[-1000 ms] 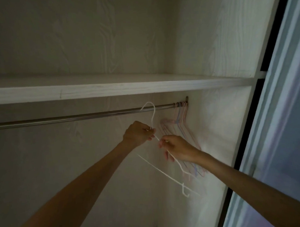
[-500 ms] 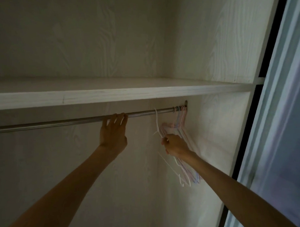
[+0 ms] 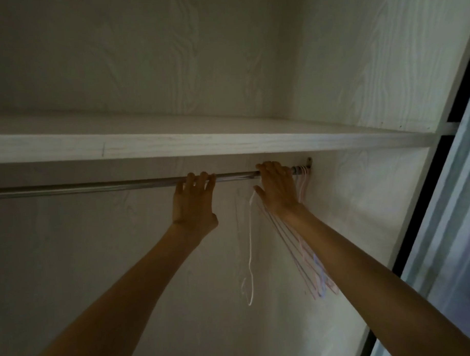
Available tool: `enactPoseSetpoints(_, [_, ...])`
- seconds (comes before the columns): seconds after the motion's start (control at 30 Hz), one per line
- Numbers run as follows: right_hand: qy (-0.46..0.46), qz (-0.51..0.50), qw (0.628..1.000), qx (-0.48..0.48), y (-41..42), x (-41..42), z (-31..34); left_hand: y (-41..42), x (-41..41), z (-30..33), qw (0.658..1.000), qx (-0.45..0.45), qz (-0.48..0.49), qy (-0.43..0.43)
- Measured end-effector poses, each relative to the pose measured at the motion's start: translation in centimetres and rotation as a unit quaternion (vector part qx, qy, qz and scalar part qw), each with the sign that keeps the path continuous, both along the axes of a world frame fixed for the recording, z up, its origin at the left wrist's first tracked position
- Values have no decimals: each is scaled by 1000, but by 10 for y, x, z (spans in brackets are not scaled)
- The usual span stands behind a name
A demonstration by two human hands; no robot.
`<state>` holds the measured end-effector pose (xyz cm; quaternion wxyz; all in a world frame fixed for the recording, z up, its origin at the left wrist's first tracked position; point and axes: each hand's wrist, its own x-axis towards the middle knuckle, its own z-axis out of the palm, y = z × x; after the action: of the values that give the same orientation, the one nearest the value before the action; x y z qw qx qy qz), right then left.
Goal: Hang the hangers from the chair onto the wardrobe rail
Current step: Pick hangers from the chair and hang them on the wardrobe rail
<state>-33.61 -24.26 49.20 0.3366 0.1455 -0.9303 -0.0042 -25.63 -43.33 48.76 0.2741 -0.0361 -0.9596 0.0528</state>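
Several hangers [image 3: 315,265] already crowd the rail's [image 3: 95,186] right end — both hands, left [image 3: 193,203] and right [image 3: 277,188], curl over it; chair unseen.

The rail [image 3: 95,186] runs bare toward nine o'clock, while hangers [image 3: 305,244] crowd its three o'clock end and the shelf [image 3: 200,145] sits close at twelve.

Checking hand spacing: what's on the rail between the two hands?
Head view: only bare rail runs between the left hand and the right hand. The white hanger hangs below, beside the right hand.
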Motion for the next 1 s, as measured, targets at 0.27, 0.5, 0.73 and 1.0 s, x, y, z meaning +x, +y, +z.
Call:
enactPoseSetpoints(0.27, [3, -83, 997, -7, 57, -12, -1, 4, 0, -3, 999, 26, 6, -25])
enactPoseSetpoints(0.5, [0, -106, 994, 6, 70, -4, -1, 2, -1, -5, 999, 20, 8, -30])
enactPoseSetpoints(0.73, [45, -38, 998, -28, 60, 55, -16, -7, 7, -8, 997, 61, -33, -24])
enactPoseSetpoints(1.0, [-55, -30, 990, -123, 78, 190, -103, 31, 62, -108, 958, 153, -231, -71])
